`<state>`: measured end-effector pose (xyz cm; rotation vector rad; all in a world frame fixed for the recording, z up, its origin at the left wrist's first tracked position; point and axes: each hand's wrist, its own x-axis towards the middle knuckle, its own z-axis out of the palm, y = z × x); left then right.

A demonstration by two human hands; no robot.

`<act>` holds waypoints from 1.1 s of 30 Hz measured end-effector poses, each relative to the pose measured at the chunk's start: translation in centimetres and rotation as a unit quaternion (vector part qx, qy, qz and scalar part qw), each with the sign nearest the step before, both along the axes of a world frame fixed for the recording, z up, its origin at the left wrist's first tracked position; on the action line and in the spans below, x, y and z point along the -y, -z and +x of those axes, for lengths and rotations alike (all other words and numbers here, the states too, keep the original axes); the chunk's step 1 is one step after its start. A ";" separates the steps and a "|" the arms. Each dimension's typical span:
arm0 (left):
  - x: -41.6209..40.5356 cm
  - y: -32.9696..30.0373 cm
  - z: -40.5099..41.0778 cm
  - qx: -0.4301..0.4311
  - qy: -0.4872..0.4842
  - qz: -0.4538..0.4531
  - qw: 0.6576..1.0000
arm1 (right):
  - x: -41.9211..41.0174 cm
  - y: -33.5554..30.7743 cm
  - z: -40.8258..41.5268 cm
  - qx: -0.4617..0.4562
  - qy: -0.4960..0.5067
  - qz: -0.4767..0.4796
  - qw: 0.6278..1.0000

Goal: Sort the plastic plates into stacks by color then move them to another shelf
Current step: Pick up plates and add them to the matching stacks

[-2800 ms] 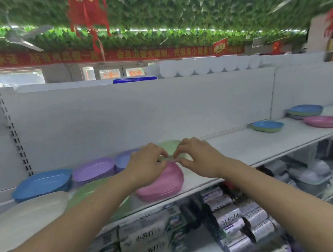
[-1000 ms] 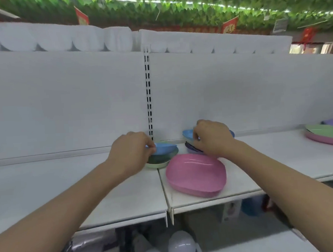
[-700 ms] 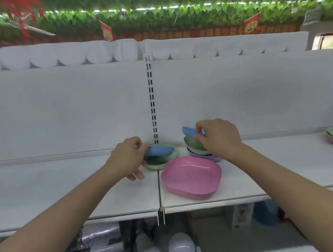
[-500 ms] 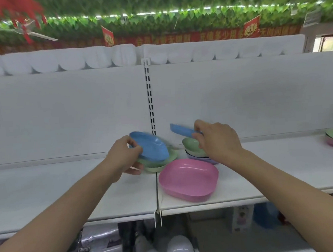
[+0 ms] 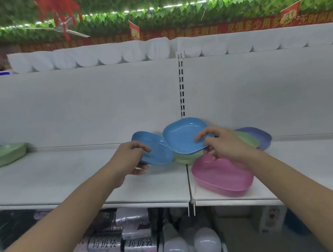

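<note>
My left hand (image 5: 129, 158) grips a blue plate (image 5: 155, 149) by its left edge, tilted above the shelf (image 5: 87, 180). My right hand (image 5: 223, 146) pinches a second blue plate (image 5: 183, 136) by its right rim, held higher and partly over the first one. Under them a green plate (image 5: 186, 157) sits on the shelf. A pink plate (image 5: 222, 177) lies near the front edge, below my right wrist. Behind my right hand a green plate (image 5: 248, 140) rests on a purple plate (image 5: 260, 137).
A green plate (image 5: 6, 155) lies at the far left of the shelf. The white back panel with a slotted upright (image 5: 181, 86) rises behind. Below the shelf are packaged rolls (image 5: 121, 242) and white bulbs (image 5: 206, 243).
Both hands lifted their blue plates off the two stacks. The right hand's plate swung left and now overlaps the left hand's plate. The view shifted left.
</note>
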<state>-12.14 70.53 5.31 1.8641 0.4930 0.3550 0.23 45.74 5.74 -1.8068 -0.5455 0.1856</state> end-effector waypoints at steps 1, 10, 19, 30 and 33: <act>-0.8 0.1 -0.8 0.000 -0.006 0.004 1.000 | -0.9 -0.1 -0.5 0.005 -0.009 -0.007 1.000; -12.0 -0.1 -12.1 0.011 -0.067 0.087 0.994 | -14.4 -0.8 -7.9 0.075 -0.100 -0.078 0.989; -30.2 1.1 -34.1 -0.024 -0.175 0.148 0.973 | -37.4 0.8 -23.5 0.125 -0.240 -0.055 0.961; -47.7 -0.2 -54.7 -0.054 -0.313 0.174 0.932 | -61.8 0.2 -39.7 0.158 -0.366 -0.033 0.916; -51.8 -0.5 -55.9 -0.047 -0.333 0.175 0.926 | -66.4 -0.4 -40.5 0.161 -0.362 -0.038 0.917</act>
